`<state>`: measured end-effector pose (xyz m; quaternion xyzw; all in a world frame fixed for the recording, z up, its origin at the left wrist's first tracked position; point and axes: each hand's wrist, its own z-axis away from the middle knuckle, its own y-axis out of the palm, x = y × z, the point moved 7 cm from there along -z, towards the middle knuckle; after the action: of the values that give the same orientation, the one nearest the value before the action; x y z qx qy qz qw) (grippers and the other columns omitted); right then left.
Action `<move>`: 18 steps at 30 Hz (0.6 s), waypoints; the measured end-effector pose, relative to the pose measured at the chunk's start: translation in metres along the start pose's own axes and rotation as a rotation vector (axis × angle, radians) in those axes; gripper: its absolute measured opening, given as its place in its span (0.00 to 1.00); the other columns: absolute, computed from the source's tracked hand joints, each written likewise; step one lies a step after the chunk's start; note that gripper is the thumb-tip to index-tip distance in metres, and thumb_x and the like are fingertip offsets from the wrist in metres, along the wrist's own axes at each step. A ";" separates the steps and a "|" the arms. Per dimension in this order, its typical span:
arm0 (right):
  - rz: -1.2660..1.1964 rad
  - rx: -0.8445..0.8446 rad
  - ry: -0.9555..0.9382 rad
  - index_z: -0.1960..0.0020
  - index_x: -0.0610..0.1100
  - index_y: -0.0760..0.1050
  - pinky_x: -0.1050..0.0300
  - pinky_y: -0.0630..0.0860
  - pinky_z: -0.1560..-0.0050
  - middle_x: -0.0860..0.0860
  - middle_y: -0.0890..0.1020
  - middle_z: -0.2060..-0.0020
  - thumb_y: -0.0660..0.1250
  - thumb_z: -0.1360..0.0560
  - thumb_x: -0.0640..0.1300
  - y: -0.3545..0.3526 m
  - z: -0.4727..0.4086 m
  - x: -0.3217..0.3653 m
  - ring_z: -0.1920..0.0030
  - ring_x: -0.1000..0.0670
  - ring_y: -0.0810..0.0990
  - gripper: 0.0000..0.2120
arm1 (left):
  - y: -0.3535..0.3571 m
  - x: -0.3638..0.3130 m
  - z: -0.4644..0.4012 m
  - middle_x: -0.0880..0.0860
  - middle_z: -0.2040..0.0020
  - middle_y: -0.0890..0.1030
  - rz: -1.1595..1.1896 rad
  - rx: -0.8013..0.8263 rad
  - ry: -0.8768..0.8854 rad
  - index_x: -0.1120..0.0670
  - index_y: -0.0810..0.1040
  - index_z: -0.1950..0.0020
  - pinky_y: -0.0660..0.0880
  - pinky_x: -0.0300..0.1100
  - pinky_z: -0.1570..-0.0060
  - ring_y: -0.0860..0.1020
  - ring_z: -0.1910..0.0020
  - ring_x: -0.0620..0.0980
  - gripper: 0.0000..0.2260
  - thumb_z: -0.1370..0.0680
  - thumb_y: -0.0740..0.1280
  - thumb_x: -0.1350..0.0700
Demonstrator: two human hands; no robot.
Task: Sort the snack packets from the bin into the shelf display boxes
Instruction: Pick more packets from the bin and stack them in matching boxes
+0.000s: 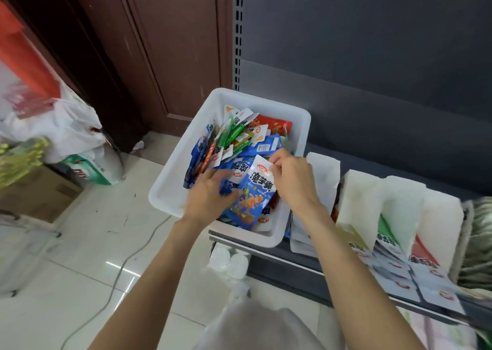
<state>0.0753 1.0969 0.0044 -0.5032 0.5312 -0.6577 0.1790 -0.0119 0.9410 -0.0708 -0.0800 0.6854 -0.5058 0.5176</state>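
Note:
A white plastic bin (170, 187) sits on the left end of a dark shelf, filled with several snack packets (239, 139) in blue, green, red and white. My right hand (292, 182) pinches the top corner of a blue and white packet (253, 195) over the bin's near side. My left hand (210, 192) lies on the pile beside it, fingers spread among blue packets, thumb against the held packet. Right of the bin stands a row of white display boxes (364, 200) with green, red and yellow fronts.
The shelf edge (292, 259) runs diagonally toward the lower right, with a dark back panel behind. Left are a brown door, white plastic bags (66, 126) and a cardboard box (34, 192) on a tiled floor. White bottles (229, 262) stand below the bin. A cable crosses the floor.

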 end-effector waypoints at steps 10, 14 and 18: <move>-0.459 -0.101 0.023 0.45 0.54 0.75 0.52 0.81 0.58 0.56 0.84 0.53 0.71 0.26 0.42 -0.098 0.065 -0.057 0.55 0.54 0.83 0.12 | 0.001 -0.145 0.007 0.46 0.66 0.78 0.360 0.092 0.461 0.49 0.75 0.59 0.71 0.38 0.65 0.74 0.65 0.42 0.05 0.26 0.70 0.51; -0.412 -0.406 0.200 0.49 0.49 0.79 0.43 0.79 0.61 0.50 0.83 0.64 0.70 0.25 0.42 -0.109 0.097 -0.108 0.64 0.47 0.84 0.06 | 0.043 -0.161 0.004 0.48 0.45 0.80 0.168 0.033 0.429 0.49 0.75 0.38 0.75 0.44 0.48 0.76 0.46 0.46 0.17 0.26 0.71 0.54; -0.349 -0.450 0.248 0.47 0.45 0.79 0.50 0.78 0.65 0.48 0.84 0.62 0.67 0.24 0.43 -0.090 0.097 -0.122 0.65 0.49 0.82 0.07 | 0.065 -0.128 0.003 0.54 0.38 0.75 0.027 0.018 0.226 0.53 0.72 0.34 0.68 0.44 0.40 0.70 0.37 0.54 0.22 0.27 0.71 0.55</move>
<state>0.2378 1.1741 0.0194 -0.5299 0.5866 -0.6008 -0.1187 0.0752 1.0514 -0.0407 -0.0088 0.7358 -0.5107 0.4446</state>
